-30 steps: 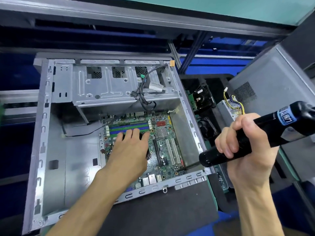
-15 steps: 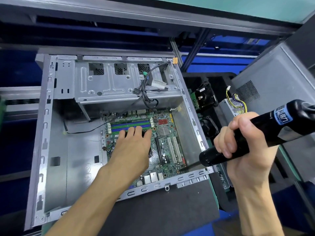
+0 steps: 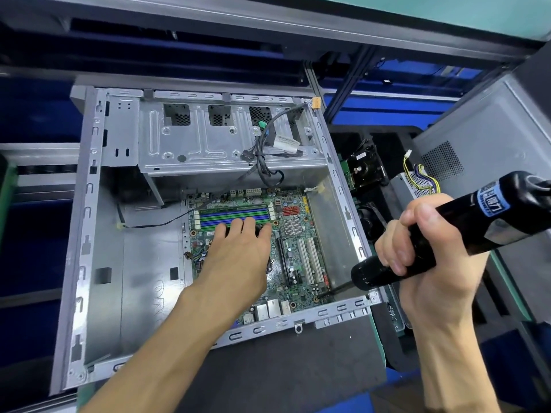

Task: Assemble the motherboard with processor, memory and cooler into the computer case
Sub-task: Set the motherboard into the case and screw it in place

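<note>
On a dark mat (image 3: 268, 368) we find the case (image 3: 89, 234) open, board (image 3: 295, 251) seated inside. Left hand (image 3: 238, 257) presses flat on it; right hand (image 3: 417, 263) grips the driver (image 3: 432, 242), bit at the near-right screw (image 3: 315, 299). We advise holding it square.

Case (image 3: 101, 222) bare silver-grey metal. Motherboard (image 3: 293, 263) green; memory slots (image 3: 234, 215) striped blue and green; small red heatsink (image 3: 290, 210). Screwdriver (image 3: 447, 231) black, blue-white label. Mat (image 3: 277, 362) dark grey.
</note>
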Available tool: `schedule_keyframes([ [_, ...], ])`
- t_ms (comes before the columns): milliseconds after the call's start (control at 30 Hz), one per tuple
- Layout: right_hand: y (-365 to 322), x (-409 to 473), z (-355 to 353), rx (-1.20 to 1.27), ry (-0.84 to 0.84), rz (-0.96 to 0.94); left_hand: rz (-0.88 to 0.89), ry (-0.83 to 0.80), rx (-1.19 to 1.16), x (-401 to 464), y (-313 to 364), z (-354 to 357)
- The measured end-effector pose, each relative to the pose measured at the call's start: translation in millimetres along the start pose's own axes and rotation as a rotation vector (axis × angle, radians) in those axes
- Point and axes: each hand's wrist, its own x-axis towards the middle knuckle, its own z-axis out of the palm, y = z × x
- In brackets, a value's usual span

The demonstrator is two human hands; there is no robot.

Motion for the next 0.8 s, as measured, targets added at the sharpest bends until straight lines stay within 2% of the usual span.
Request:
schedule_keyframes([
  [800,6.0,-1.7,8.2,-0.016,-0.057,0.014,0.002,0.008,-0.015,0.4,-0.8,2.5],
])
